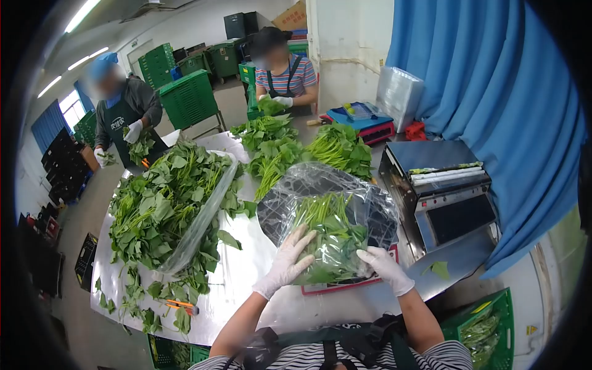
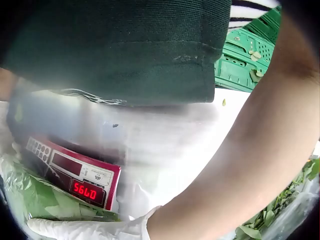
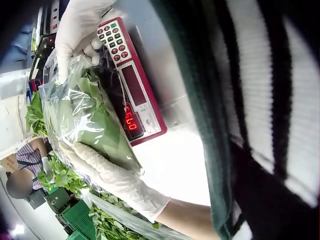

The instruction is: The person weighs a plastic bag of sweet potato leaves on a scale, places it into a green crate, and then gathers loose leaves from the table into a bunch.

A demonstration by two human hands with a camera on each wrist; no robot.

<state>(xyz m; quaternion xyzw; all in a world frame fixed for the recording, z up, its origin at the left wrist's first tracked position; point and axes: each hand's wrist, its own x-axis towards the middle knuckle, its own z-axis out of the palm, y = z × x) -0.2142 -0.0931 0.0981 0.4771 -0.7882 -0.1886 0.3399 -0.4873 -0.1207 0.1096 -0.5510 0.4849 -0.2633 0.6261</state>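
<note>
A clear plastic bag of leafy greens lies on a red-edged scale, stems pointing away from the body. Red digits glow on the scale's display. The white-gloved left hand rests on the bag's left side with its fingers extended. At the bag's near right corner, the gloved right hand pinches the plastic between thumb and curled fingers. Clear film with white lines spreads beneath and beyond the bag.
A big heap of loose greens with a plastic sheet covers the table's left. Bunches lie at the back. A metal machine stands right, orange-handled snips at front left. Two people work across the table; green crates sit below.
</note>
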